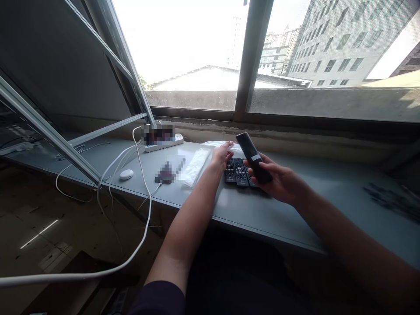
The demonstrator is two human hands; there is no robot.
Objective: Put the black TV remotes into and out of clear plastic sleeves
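Note:
My right hand (pixel 278 180) is wrapped round a slim black remote control (pixel 252 156), held tilted above the grey table (pixel 295 218). Under it lie two or three more black remotes (pixel 236 172) with keypads, side by side on the table. My left hand (pixel 222 155) rests with fingers stretched out on a clear plastic bag (pixel 219 144) just beyond those remotes. A second clear plastic bag (pixel 196 166) lies to the left of that hand.
A white power strip (pixel 162 142) sits near the window frame, with white cables (pixel 141 175) running off the table's edge to the floor. A small white round device (pixel 126 174) and a blurred dark object (pixel 168 173) lie at left. Dark items (pixel 392 199) lie far right.

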